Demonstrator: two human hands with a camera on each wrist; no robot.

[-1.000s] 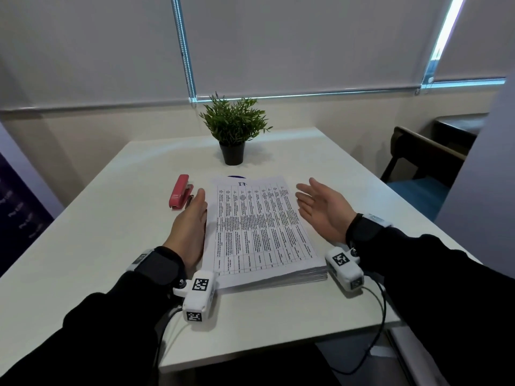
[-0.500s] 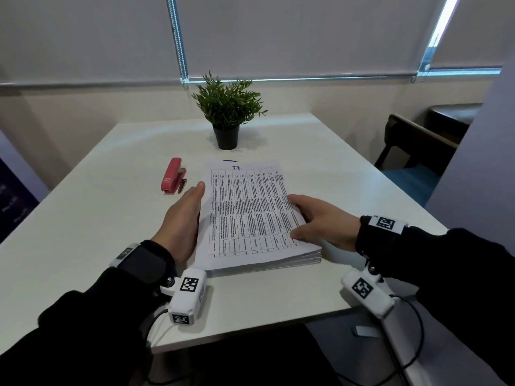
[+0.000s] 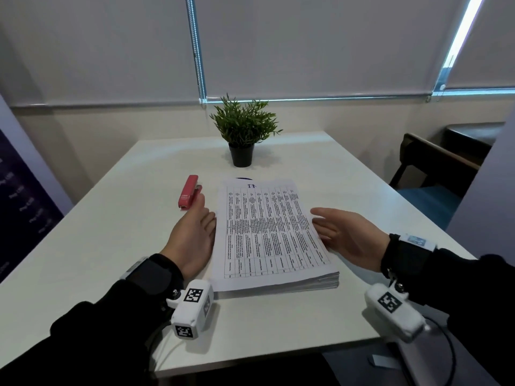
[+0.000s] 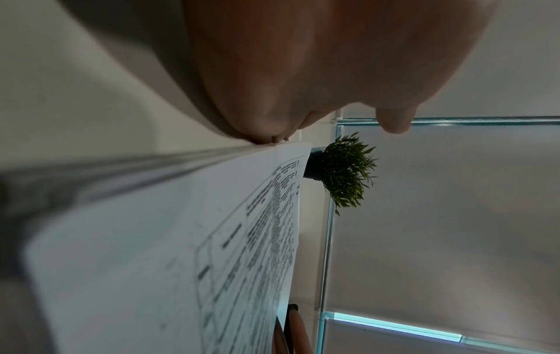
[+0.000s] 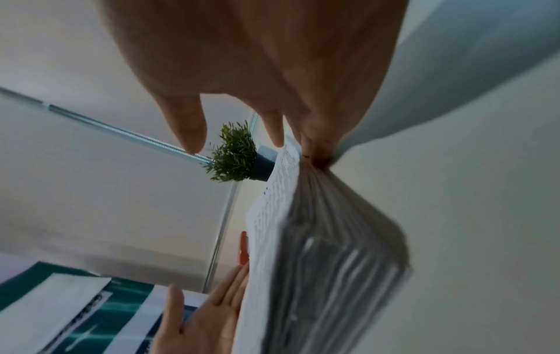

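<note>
Both hands stood on edge at the flanks of the stack of printed sheets (image 3: 270, 235). I judged this a squaring hold, with two flat walls set to bring loose page edges into line. The left hand (image 3: 192, 238) lay with its little-finger side on the table (image 3: 111, 246). Its fingers (image 3: 209, 222) were straight and together, pressed along the stack's left long edge, and the thumb pointed toward the far end. It curled round nothing.

The right hand (image 3: 348, 238) faced it from the other side, palm turned inward, fingers (image 3: 324, 228) extended and slightly spread. The right wrist view showed their tips against the stack's right side, where the sheets looked uneven and a little fanned. Its thumb sat above the top page. That hand too was flat and unclenched, holding nothing. Both forearms came in from the near edge in dark sleeves, wrists low over the tabletop.

The stack lay flat on the table between the two palms, close to the front edge, print facing up and a short end toward the person.

A red stapler (image 3: 189, 192) lay just past the left thumb tip, apart from the paper, probably kept in reach for binding. A potted plant (image 3: 243, 135) stood beyond the stack's far end, well clear of the work, and a chair (image 3: 434, 168) stood off to the right of the table.
</note>
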